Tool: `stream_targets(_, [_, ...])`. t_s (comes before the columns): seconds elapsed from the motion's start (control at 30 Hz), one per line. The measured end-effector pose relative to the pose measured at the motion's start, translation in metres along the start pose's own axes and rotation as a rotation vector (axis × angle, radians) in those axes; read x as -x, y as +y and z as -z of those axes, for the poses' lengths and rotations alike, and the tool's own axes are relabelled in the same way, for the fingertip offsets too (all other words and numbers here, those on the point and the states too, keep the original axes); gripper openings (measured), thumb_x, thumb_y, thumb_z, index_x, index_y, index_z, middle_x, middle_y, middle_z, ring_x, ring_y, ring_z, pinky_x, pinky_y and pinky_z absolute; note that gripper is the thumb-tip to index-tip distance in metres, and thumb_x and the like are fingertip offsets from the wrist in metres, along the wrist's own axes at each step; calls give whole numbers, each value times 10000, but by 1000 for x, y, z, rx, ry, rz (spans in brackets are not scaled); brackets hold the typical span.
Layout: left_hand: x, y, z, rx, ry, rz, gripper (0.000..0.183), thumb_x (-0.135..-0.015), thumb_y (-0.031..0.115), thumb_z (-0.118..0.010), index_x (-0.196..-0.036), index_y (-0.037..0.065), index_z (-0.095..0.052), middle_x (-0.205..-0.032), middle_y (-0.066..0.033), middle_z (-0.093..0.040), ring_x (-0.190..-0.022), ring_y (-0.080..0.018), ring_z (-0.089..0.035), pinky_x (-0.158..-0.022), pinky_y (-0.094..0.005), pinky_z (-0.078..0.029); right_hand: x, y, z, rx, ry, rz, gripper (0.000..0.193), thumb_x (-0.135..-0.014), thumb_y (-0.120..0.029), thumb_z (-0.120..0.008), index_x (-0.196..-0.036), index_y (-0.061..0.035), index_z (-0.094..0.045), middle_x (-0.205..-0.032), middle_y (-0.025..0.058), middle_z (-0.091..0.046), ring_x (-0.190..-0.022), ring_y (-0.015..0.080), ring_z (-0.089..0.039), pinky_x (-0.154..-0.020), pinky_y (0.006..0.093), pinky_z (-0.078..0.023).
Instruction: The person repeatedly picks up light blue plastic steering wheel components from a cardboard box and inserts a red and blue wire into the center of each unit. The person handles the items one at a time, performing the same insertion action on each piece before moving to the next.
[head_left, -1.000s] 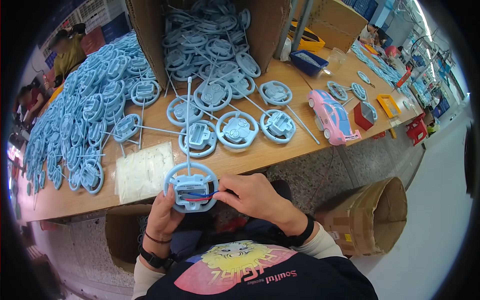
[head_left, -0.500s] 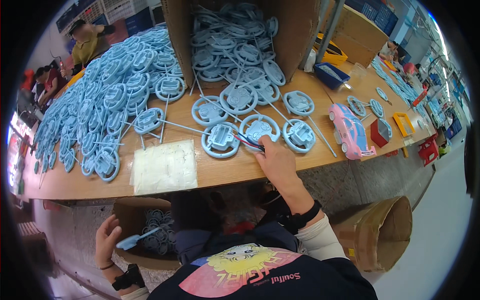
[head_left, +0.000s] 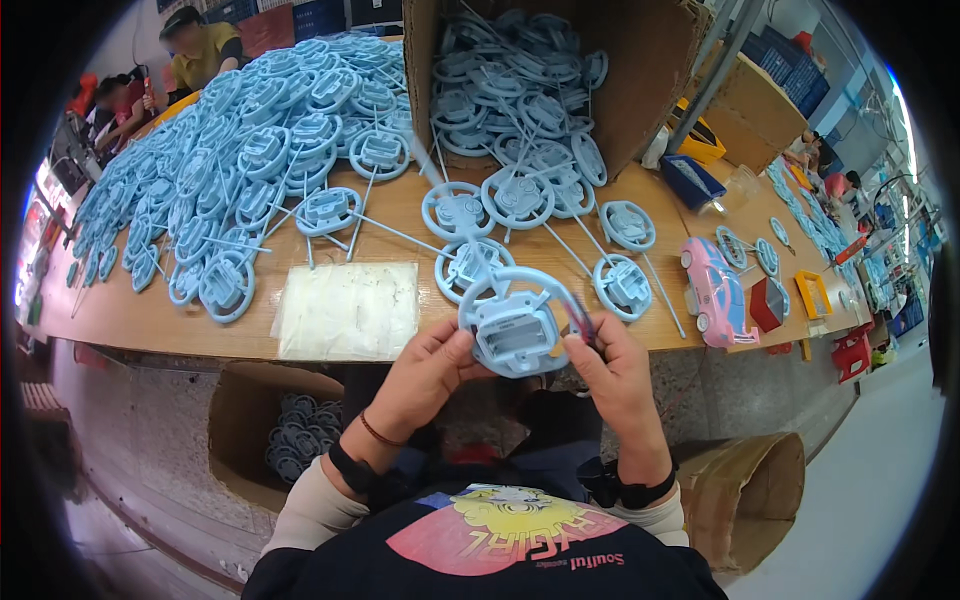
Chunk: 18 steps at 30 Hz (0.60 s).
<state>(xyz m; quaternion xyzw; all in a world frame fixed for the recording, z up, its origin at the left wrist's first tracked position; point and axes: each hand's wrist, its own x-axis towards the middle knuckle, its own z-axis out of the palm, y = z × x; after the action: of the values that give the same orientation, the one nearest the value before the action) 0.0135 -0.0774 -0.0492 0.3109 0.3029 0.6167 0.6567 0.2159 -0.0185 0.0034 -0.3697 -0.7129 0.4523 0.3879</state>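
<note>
A light-blue plastic steering-wheel-shaped piece (head_left: 512,338) is raised over the table's front edge, its rectangular recess facing up. A blurred rod stretches from its far side. My left hand (head_left: 432,372) grips the left of its rim between thumb and fingers. At the other side my right hand (head_left: 615,368) is closed around a thin red-and-dark tool (head_left: 580,318), smeared by motion, so its kind cannot be made out. The tool is close to the right part of the rim; whether it touches is unclear. Similar wheel pieces (head_left: 624,286) lie just beyond my hands.
A heap of wheel pieces (head_left: 262,150) covers the table's left; more fill a tipped cardboard box (head_left: 640,90). A whitish sheet (head_left: 345,310) lies at the front edge. Rightward stands a pink toy car (head_left: 715,292). Below are an open box (head_left: 235,430) and another carton (head_left: 740,500).
My left hand has risen from the lower box, where a wheel piece was beside its spread fingers, to the raised piece. My right hand has drawn back from the table, tool still held.
</note>
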Motion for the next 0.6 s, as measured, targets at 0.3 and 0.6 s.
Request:
stream_targets(0.3, [3, 20, 30, -261, 197, -70, 315, -938, 186, -501, -1162, -33, -530, -989, -63, -620, -850, -122, -610, -744, -275, -517, 0, 5, -11, 645, -130, 223, 177, -855, -239, -595, -848, -79, -519, -681, 98, -581, -608, 312, -572, -511, 377, -426])
stream_targets(0.6, [9, 19, 23, -155, 221, -12, 333, -939, 174, -494, -1198, -34, -510, -975, -60, -620, -832, -120, -611, -752, -281, -521, -5, 9, -17, 567, -200, 288, 165, -830, -216, -621, -817, -75, -536, -654, 96, -569, -597, 303, -570, -504, 372, -418])
